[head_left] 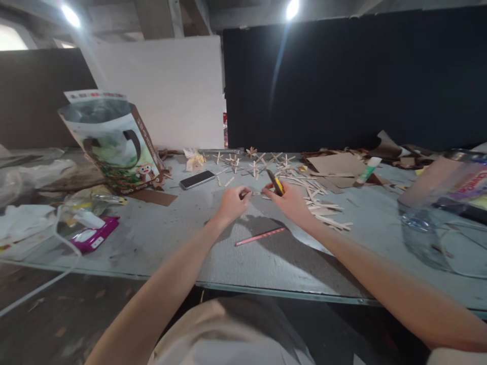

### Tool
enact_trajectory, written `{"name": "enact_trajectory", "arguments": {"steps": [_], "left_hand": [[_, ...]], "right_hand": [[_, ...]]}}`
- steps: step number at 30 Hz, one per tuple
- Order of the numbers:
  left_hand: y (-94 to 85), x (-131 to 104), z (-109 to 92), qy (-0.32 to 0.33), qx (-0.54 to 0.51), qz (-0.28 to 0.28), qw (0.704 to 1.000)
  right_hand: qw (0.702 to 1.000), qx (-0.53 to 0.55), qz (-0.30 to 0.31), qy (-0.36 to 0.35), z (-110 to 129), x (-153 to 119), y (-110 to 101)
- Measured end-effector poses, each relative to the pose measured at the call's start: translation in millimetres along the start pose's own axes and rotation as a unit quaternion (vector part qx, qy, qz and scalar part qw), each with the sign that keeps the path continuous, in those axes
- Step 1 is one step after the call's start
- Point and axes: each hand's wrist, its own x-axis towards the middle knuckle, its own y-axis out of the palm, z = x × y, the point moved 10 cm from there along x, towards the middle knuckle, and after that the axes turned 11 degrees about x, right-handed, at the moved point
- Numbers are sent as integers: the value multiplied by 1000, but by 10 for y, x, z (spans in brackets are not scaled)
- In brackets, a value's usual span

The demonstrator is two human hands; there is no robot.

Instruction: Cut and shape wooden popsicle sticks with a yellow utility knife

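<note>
My left hand [233,203] is closed in a pinch at the left end of a small wooden stick [256,193], just above the table. Facing it, my right hand [291,202] is wrapped round a yellow and black utility knife [279,186] that points up and away from me. The fingertips of that hand also meet the stick's right end. Several crossed sticks [254,168] lie beyond my hands, and a heap of loose wooden sticks [331,210] spreads beside my right hand. A red patterned pencil [259,236] rests on the table nearer to me.
A phone [197,179] lies left of the sticks, before a large printed bag [114,147]. A purple packet [95,234] and a white cable [57,274] are at left. Cardboard pieces [333,167], a glue stick [368,171] and a clear plastic container [422,235] stand or lie at right.
</note>
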Motion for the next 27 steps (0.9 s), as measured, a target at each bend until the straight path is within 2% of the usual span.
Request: {"name": "enact_trajectory", "arguments": {"steps": [4,7,10,13,16,21,24,27], "left_hand": [[11,26,18,-9,-49,9,999],[53,36,71,-38,-147,9,988],[121,14,31,-28,-215,9,976],[194,-24,-20,-16,-210,15,977],[210,-38,12,-35,-176,3,984],[201,-15,100,-69,-219,3,973],[209,-9,138,-84,-228,18,970],[176,0,141,-82,-210,13,974]], "right_hand": [[999,25,35,10,-43,-13,94],[991,107,55,64,-125,-80,198],[974,196,48,99,-150,-152,279],[971,217,43,93,-119,-183,317],[979,182,45,81,-136,-172,312],[989,140,50,17,-105,-146,252],[990,110,73,-50,38,-177,255],[989,25,69,-131,221,-227,232]]}}
